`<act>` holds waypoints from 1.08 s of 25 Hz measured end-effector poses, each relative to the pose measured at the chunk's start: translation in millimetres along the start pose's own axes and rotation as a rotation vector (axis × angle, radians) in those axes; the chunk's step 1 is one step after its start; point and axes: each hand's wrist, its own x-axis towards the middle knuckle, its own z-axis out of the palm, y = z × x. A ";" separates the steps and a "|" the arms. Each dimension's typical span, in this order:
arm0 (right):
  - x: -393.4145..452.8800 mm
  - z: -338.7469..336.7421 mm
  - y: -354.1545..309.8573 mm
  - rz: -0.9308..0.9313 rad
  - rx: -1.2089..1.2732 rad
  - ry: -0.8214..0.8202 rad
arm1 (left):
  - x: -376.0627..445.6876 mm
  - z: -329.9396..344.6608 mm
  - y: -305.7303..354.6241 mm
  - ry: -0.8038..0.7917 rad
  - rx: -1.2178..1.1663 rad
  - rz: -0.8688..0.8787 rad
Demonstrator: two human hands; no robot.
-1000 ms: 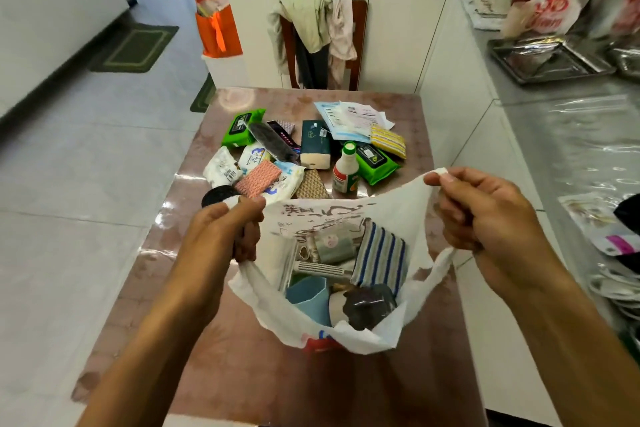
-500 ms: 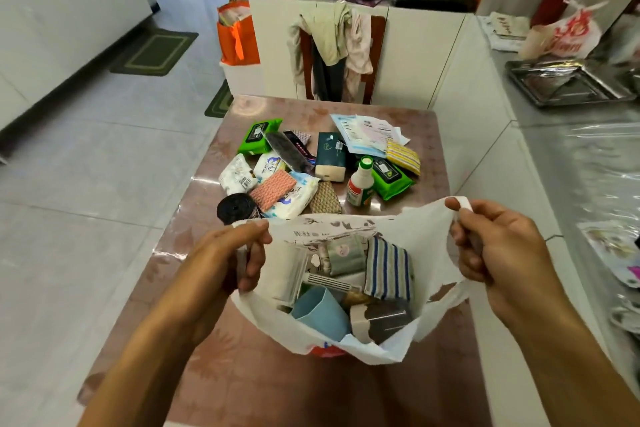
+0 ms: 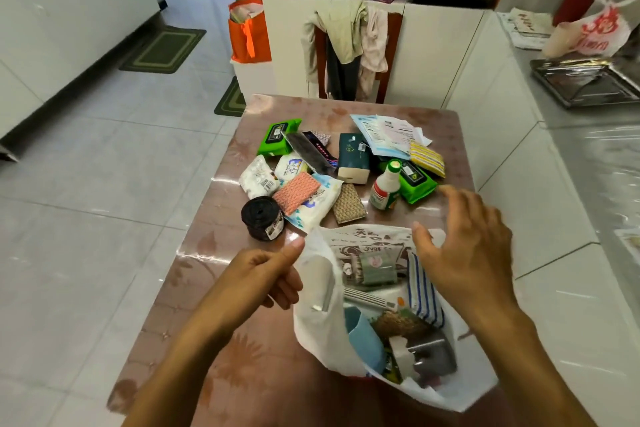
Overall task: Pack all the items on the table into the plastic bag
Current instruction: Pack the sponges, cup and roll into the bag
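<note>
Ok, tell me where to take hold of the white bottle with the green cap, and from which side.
Grip the white bottle round its body, below the green cap, coming from the near right, where the open right hand already hovers. It stands roughly upright and tapers toward the cap, so the wider body looks the surer hold. The green wipes pack crowds its far right side.

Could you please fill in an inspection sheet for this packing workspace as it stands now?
Surface: brown patterned table, glossy.
Job's things: white plastic bag lies open and part filled; unpacked pile beyond it includes a white bottle, two green wipe packs, a black roll and a dark tissue box.
Clutter: papers at the far edge of the pile.
Grippers: left hand pinches the bag's rim; right hand hovers open over the bag, holding nothing.
Cables: nothing seen.
Surroundings: clothes-draped chair, orange bag, metal tray on a counter.
</note>
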 end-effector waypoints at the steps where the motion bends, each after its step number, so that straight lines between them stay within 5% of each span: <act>1: 1.7 6.0 -14.0 -0.052 0.136 -0.018 | 8.6 -10.8 -7.3 0.065 -0.009 -0.003; 3: 2.8 23.2 -31.4 -0.084 0.440 -0.140 | 40.1 -28.4 -28.0 0.243 0.040 -0.018; 6: 3.2 49.3 -30.9 0.104 0.818 -0.345 | 107.3 -39.7 -57.6 0.419 0.364 -0.056; 10: 5.2 72.1 -0.3 0.335 0.990 -0.409 | 187.8 -37.3 -81.7 0.371 0.794 -0.058; 13: 12.2 89.3 26.8 0.390 1.013 -0.415 | 249.1 -38.5 -101.0 0.312 0.890 -0.128; 18: 1.3 85.3 44.9 0.265 1.099 -0.338 | 269.8 -37.4 -130.0 0.419 0.646 -0.173; 22: -11.5 73.8 37.6 0.180 1.111 -0.677 | 216.6 -22.7 -102.1 0.567 0.120 -0.020; 24: -18.5 75.9 26.6 0.209 1.058 -0.783 | 178.1 -24.8 -62.9 0.508 -0.108 0.144; 27: -10.7 69.9 8.3 0.302 1.247 -0.676 | 116.4 -37.5 15.3 0.270 -0.227 0.358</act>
